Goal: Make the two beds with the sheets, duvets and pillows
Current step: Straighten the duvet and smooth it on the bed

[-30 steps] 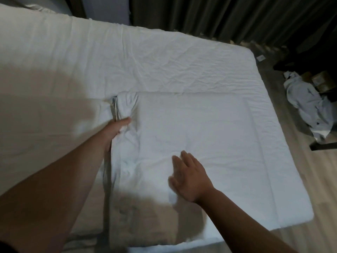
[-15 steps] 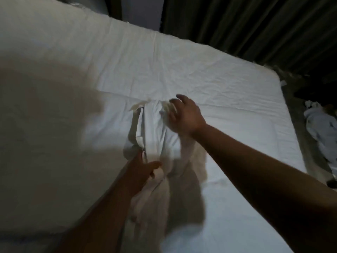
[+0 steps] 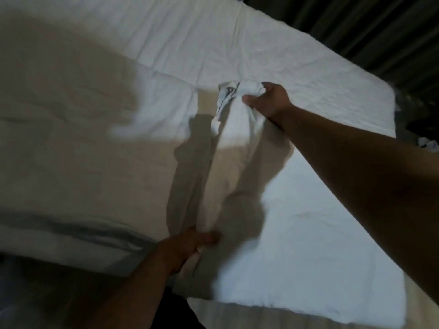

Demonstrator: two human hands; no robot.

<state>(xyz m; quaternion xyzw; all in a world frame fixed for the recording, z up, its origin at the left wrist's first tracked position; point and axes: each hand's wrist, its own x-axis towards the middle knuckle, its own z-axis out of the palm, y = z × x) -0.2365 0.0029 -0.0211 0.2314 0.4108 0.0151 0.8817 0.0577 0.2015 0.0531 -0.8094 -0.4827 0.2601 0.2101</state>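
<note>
Now right hand [image 3: 270, 100] gripping bunched far edge of duvet [image 3: 308, 233], left hand [image 3: 187, 243] pinching near edge, wrinkled sheet [image 3: 261, 43] lying beneath, curtain [image 3: 380, 32] beyond.

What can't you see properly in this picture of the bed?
Head view only:
- Left hand fingertips: tucked under the folded bedding it grips.
- Right hand fingers: buried in the bunched corner.
- Pale thing beside the bed: cut off by the right edge and blurred.
- Near side of the bed: dark shadow hides the detail.
</note>
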